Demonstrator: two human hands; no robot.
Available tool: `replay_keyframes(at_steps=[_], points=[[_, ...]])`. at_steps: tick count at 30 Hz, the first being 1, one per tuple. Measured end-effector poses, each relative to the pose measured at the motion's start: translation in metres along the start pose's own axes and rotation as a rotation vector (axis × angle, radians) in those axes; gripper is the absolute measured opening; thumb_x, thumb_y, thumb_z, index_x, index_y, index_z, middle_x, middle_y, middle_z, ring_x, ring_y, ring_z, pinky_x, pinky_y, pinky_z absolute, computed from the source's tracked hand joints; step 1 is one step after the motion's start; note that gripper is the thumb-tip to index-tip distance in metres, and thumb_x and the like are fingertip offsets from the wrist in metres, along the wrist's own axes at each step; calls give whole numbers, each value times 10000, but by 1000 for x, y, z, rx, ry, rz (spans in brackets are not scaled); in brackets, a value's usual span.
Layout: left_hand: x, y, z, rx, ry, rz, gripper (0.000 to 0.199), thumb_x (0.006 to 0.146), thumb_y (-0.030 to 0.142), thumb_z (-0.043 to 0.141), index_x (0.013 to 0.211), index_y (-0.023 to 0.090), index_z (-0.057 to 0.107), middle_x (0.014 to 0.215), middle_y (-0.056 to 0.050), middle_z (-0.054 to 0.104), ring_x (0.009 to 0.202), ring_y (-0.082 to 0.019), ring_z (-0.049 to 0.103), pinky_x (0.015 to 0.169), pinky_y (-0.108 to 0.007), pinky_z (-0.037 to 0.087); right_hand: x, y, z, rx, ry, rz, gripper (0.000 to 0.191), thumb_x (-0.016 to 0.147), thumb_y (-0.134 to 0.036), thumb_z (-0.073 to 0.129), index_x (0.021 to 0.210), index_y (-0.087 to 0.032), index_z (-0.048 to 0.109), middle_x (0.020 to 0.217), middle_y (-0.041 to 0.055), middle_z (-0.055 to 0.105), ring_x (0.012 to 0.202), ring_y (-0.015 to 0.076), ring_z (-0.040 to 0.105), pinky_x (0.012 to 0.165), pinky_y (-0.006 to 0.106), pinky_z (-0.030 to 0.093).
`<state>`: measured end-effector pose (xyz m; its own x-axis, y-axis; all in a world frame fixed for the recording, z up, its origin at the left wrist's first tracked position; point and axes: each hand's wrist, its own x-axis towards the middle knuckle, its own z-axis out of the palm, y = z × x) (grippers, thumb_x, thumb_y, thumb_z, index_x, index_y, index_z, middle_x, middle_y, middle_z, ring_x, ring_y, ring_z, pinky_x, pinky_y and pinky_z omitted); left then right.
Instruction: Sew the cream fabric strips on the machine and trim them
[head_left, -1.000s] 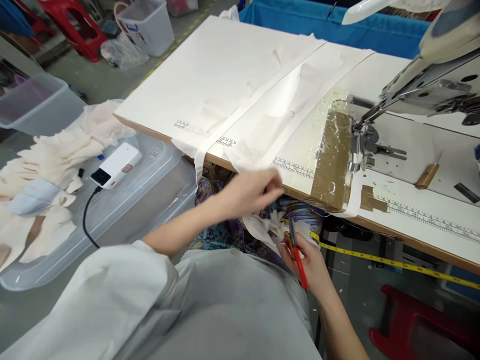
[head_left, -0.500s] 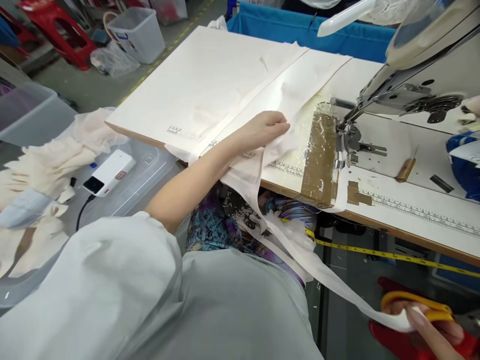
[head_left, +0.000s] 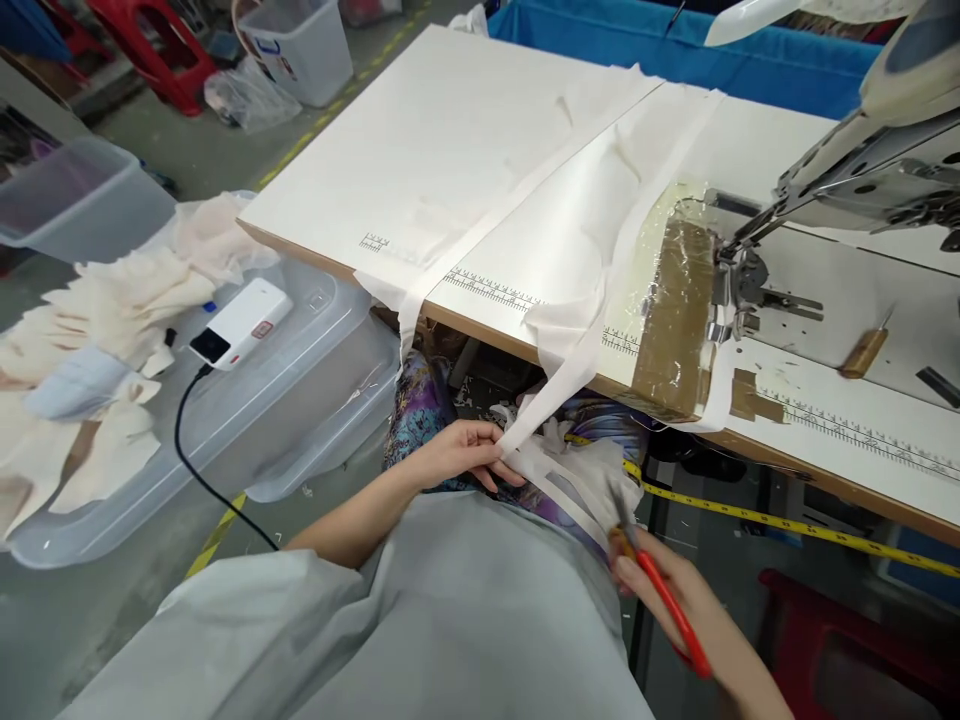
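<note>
My left hand (head_left: 463, 453) is over my lap, below the table's front edge, with thumb and fingers pinching a white fabric strip (head_left: 556, 388). The strip runs up from there onto the white table. Loose white fabric (head_left: 592, 475) lies across my lap, and a yellow tape measure (head_left: 735, 513) stretches away to the right. To the right of my lap, my right hand (head_left: 688, 582) is closed on a pair of scissors (head_left: 667, 598) with red-orange handles. The blades point up toward the loose fabric and are blurred.
A sewing machine (head_left: 862, 170) stands at the table's right, with brown tape (head_left: 675, 310) beside its needle area and an awl (head_left: 866, 345) nearby. To the left, a lidded plastic box (head_left: 300, 400) carries fabric pieces (head_left: 112, 320) and a white device (head_left: 244, 322) with a black cable.
My left hand has come down off the table to my lap and now pinches the strip there. My right hand has let go of the strip's end and moved the scissors inward from the lower right.
</note>
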<state>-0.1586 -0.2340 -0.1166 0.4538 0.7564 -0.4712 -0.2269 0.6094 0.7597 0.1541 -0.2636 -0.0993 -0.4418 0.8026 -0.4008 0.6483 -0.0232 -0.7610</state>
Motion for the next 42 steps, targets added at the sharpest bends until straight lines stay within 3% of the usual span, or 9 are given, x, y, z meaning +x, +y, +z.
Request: replay_keyframes(at_steps=[3,9,14,26,36,42], points=[[-4,-4,6,-45,11,-26,451,730,530,746,852,125,588,834,-152,752,851,-230,734,635,-238,559,30,-32,7,-9,-255,-50,395,889,-568,504,701,-234,408,655,-31,454,594,139,424,532,259,402],[-7,-6,4,-58,44,-81,488,689,555,771,817,120,590,825,-146,755,788,-212,740,618,-230,556,64,-35,8,-121,-405,-37,458,868,-610,495,668,-234,326,632,-57,333,597,125,320,512,248,281],[-7,-4,6,-50,57,-86,487,704,568,752,819,123,593,780,-134,753,759,-206,740,602,-222,543,73,-36,11,-154,-365,-90,465,858,-605,508,639,-229,343,598,-60,348,569,117,327,492,240,262],[-3,-7,9,-62,82,-77,505,676,583,764,784,125,580,736,-123,747,714,-206,737,575,-215,527,70,-41,15,-511,-127,-132,434,865,-587,453,633,-249,312,543,-20,493,498,143,414,501,252,269],[-2,-8,10,-64,70,-84,493,666,568,778,765,131,572,722,-113,745,710,-203,736,571,-215,529,73,-46,15,-579,-132,-157,375,882,-551,447,676,-251,360,631,14,594,554,181,538,518,254,282],[-3,-11,9,-9,62,-91,481,716,581,732,746,139,545,738,-111,739,761,-213,735,608,-235,536,78,-43,21,-457,-125,-144,421,858,-579,475,617,-246,385,545,1,547,488,152,471,492,249,281]])
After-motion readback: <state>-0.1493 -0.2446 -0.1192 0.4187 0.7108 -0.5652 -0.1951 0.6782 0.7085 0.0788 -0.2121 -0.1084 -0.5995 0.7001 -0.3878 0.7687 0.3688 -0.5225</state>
